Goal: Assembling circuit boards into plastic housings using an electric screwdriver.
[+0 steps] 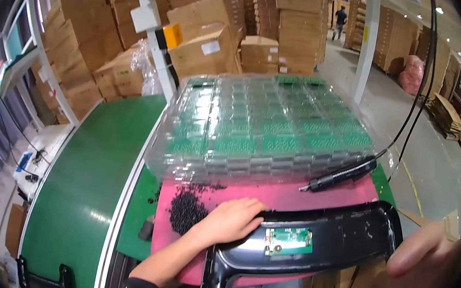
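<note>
A curved black plastic housing (338,240) lies across the near side of the pink mat, its near edge toward my lap. Set in its middle is a small green circuit board (289,242). My left hand (233,220) grips the housing's far rim at the left end, with fingers bent over the edge. Close to the camera, my right hand (418,251) is beside the housing's right end. One digit of it points down toward the housing; its other fingers are hidden. Left of my left hand sits a heap of small black screws (187,212). A black electric screwdriver (342,175) rests beyond the housing.
Stacked clear plastic trays (266,122) of green circuit boards stand at the back of the pink mat (286,198). A green conveyor belt (84,168) runs along the left, carrying another black housing (46,282). Cardboard boxes (206,51) pile up behind; a person (340,21) is far off.
</note>
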The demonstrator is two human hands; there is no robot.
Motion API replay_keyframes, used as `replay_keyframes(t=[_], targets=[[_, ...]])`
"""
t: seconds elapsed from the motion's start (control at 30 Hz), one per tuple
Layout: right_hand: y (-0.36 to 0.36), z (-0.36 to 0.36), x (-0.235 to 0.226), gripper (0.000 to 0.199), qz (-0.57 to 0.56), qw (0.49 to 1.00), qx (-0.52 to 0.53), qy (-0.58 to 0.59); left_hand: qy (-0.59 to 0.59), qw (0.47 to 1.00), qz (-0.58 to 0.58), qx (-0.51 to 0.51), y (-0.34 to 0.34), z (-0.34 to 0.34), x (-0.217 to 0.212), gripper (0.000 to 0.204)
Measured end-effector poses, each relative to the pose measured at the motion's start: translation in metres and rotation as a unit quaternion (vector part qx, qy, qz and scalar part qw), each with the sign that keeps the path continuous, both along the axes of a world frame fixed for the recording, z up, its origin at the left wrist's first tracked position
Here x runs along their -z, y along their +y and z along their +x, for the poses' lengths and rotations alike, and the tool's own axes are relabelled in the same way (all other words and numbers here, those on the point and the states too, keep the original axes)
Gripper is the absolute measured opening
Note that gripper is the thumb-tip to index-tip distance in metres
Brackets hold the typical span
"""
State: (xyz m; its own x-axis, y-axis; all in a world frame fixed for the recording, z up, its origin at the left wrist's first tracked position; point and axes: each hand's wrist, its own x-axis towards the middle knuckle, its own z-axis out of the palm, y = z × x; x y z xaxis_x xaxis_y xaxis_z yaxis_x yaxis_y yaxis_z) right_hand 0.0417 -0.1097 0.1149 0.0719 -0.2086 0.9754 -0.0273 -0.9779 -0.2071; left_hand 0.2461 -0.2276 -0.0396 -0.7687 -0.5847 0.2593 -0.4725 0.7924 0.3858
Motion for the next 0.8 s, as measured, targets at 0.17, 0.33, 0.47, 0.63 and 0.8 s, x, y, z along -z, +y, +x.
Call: replay_keyframes(t=[0.17,0.33,0.47,0.63,0.8], targets=[[0.003,0.006,0.004,0.031,-0.029,0.997,0.034,-0.061,0.026,0.999,0.002,0.021,-0.014,-0.001,0.004,0.026],[0.022,0.003,0.022,0.032,-0.035,0.991,0.066,-0.11,-0.077,0.994,-0.047,-0.055,-0.006,0.017,0.0,0.022],[0.059,-0.005,-0.003,0.033,-0.104,0.978,0.138,-0.117,-0.109,0.994,-0.003,-0.01,0.008,-0.004,-0.01,0.026],[0.052,0.004,0.03,0.04,-0.152,0.942,0.271,-0.126,-0.06,0.998,0.002,-0.028,0.024,0.006,-0.012,0.023],[0.041,-0.014,0.069,0.039,-0.158,0.93,0.27,-0.191,0.056,0.988,-0.107,-0.096,0.077,0.039,-0.043,0.017]])
